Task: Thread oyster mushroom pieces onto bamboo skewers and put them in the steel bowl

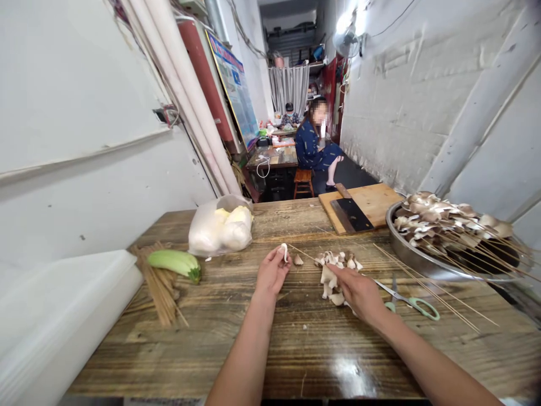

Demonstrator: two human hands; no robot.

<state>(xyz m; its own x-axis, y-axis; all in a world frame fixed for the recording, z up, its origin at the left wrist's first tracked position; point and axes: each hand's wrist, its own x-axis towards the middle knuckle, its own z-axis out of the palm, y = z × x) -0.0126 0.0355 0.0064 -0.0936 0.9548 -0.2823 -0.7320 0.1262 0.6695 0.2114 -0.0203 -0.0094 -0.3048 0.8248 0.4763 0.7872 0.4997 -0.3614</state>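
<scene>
My left hand (273, 272) pinches a small pale oyster mushroom piece (284, 252) between thumb and fingers. My right hand (359, 293) is closed on a thin bamboo skewer (302, 252), whose tip points left towards that piece. Whether the tip touches the mushroom, I cannot tell. A heap of torn oyster mushrooms (328, 276) lies on the table under and beside my right fingers, which hide part of it. One loose mushroom bit (298, 260) sits between the hands. Scissors with green handles (424, 308) rest just right of my right hand.
Skewered mushrooms (439, 217) fill a metal basin (395, 248) at right; loose skewers (426, 287) lie before it. Behind are a cleaver (351, 215) and cutting board (376, 200). Left are a bagged vegetable (220, 231), green gourd (174, 264) and skewer bundle (158, 287). Two people sit beyond the table.
</scene>
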